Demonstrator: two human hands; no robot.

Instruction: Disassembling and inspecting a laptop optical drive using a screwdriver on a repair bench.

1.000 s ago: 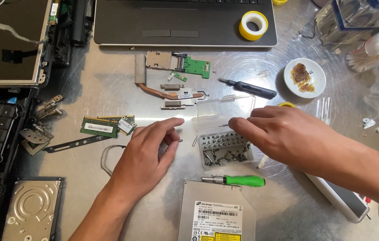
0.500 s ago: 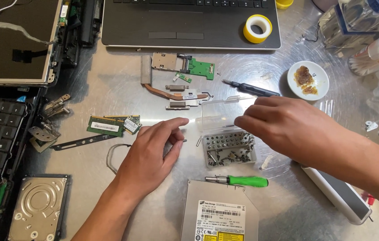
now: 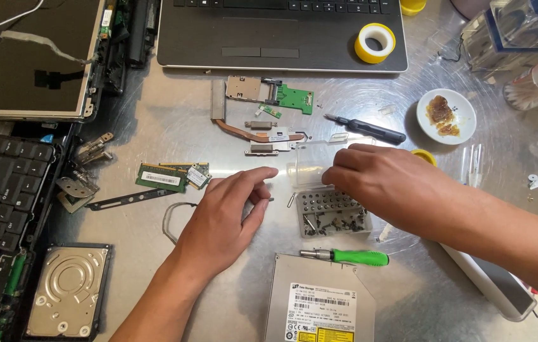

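My left hand (image 3: 225,218) lies flat on the metal table, fingers spread. Its fingertips are beside a tiny screw (image 3: 271,199) and it holds nothing. My right hand (image 3: 383,180) reaches in from the right. Its curled fingertips grip the back edge of a small clear screw box (image 3: 334,215), where the open lid (image 3: 309,170) stands up. Several small screws lie in the box's compartments. A green-handled screwdriver (image 3: 351,256) lies just in front of the box.
An optical drive (image 3: 319,304) sits at the near edge and a hard drive (image 3: 69,291) at lower left. Memory sticks (image 3: 164,177), a copper heat pipe (image 3: 250,133), a black screwdriver (image 3: 370,130), a laptop (image 3: 281,31), yellow tape (image 3: 375,42), a small dish (image 3: 446,116) and a keyboard (image 3: 0,190) surround the hands.
My left hand's fingers have stretched forward toward the small screw. My right hand has slid left and closed on the box's lid edge.
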